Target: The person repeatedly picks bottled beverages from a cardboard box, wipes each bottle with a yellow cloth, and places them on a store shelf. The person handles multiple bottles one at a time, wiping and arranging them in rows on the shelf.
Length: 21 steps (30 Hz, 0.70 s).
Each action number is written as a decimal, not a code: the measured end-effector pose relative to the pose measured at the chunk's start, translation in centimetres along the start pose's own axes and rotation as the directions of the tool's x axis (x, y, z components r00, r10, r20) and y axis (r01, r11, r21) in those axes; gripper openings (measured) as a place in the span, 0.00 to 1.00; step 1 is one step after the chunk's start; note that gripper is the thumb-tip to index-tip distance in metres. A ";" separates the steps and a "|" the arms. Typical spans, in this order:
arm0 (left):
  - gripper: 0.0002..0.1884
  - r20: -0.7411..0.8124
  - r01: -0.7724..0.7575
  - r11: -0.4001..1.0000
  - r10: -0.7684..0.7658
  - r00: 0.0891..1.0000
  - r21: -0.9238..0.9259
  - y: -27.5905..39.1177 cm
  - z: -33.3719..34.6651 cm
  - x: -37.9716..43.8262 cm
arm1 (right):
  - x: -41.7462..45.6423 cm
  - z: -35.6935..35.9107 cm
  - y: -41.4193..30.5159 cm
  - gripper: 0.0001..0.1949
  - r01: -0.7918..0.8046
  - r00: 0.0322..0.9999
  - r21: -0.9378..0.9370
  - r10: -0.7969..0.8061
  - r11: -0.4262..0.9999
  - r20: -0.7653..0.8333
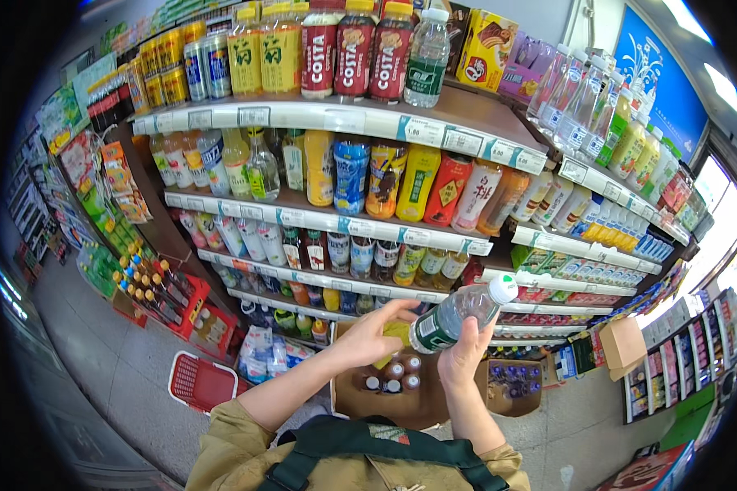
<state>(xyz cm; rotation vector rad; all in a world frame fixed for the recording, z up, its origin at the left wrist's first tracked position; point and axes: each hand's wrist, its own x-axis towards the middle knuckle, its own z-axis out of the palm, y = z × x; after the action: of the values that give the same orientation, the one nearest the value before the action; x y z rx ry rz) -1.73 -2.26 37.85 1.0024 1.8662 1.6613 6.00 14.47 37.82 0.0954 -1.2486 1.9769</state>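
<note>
My right hand (467,356) grips a clear plastic water bottle (454,316) with a green label and a white cap, tilted up to the right. Left of it, my left hand (374,334) holds a yellow cloth (396,337), partly hidden behind the fingers and the bottle. Both hands are in front of the lower drink shelves. On the top shelf (467,116), a similar green-labelled bottle (427,58) stands upright at the right end of a row, beside dark red Costa coffee bottles (390,52).
Below my hands is an open cardboard box (424,399) with several capped bottles. Another box (516,405) of bottles sits to its right. A red plastic basket (202,383) and red crates (212,307) of bottles are on the floor at left. Shelves continue on the right.
</note>
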 end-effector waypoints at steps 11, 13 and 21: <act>0.34 -0.205 -0.167 0.506 0.599 0.774 0.846 16.8 -4.3 4.2 | 11.7 11.5 -7.3 0.37 0.308 0.848 -0.156 -0.197 0.939 0.491; 0.31 -0.189 -0.148 0.431 0.645 0.740 0.890 19.2 -6.1 6.1 | 14.6 13.6 -8.4 0.38 0.401 0.800 -0.161 -0.259 0.902 0.542; 0.41 -0.318 0.116 0.353 0.594 0.739 0.928 24.7 -12.5 15.3 | 27.2 17.2 -8.2 0.38 0.580 0.742 -0.415 -0.244 0.701 0.625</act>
<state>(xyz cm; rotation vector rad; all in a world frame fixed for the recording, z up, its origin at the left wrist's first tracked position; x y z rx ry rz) -15.14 1.51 66.24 1.2600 3.4984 0.9767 -13.10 18.08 64.72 0.6065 -1.9455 1.0922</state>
